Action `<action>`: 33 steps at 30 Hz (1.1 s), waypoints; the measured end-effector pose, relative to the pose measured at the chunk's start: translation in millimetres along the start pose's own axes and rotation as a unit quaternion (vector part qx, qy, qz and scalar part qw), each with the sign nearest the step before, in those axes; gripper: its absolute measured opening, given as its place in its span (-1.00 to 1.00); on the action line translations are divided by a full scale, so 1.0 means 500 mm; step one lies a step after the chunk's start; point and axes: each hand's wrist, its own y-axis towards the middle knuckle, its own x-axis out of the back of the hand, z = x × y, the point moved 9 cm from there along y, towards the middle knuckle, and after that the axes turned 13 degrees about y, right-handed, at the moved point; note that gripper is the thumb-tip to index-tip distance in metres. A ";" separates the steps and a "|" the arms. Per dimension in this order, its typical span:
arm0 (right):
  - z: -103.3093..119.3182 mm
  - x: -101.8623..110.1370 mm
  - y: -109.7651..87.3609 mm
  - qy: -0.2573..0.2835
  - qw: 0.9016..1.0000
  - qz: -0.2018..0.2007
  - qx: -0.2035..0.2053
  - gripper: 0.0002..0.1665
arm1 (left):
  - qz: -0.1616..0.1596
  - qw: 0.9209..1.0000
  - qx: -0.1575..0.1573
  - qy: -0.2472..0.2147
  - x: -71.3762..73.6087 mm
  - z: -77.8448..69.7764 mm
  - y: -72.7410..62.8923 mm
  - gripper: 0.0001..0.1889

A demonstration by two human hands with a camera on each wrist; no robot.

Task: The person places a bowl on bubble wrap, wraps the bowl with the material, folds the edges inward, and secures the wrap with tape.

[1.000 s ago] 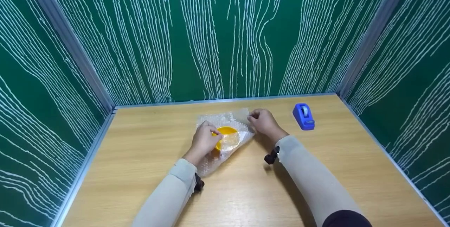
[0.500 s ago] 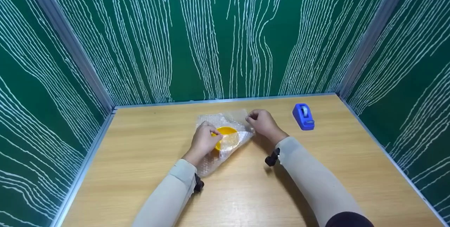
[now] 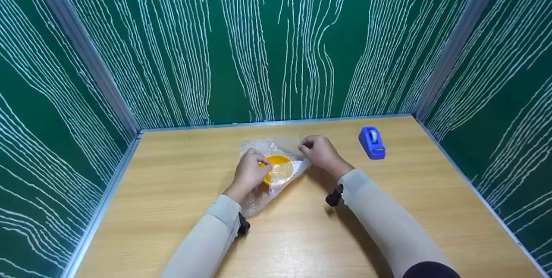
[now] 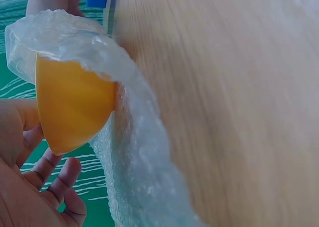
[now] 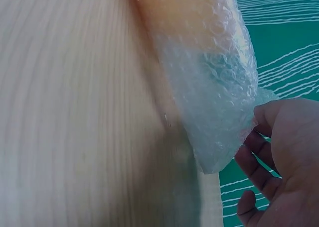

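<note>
Yellow, probably stiff, light and slick, the bowl (image 3: 277,160) sits part-folded in bubble wrap (image 3: 256,203) on the desk (image 3: 181,183), left fingers (image 4: 66,178) pinching its rim, likely the surest hold, right fingers (image 5: 258,174) pinching the wrap's edge.

Left sleeve (image 3: 200,241): long, pale grey-beige
Right sleeve (image 3: 388,222): matching, with rounded dark patch (image 3: 431,270) lowest
Left camera (image 3: 244,224): small, black
Right camera (image 3: 333,198): black, knobbly
Left hand (image 3: 251,169), right hand (image 3: 322,152): bare
</note>
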 end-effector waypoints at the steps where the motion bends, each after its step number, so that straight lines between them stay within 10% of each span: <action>1: 0.001 -0.001 -0.001 -0.003 1.000 0.001 0.001 -0.70 | -0.001 1.000 -0.001 0.001 0.000 0.000 0.000 -0.93; 33: 0.067 -0.030 -0.049 -0.106 0.991 0.012 0.081 -0.87 | -0.007 1.000 0.001 -0.007 -0.004 0.007 0.004 -0.93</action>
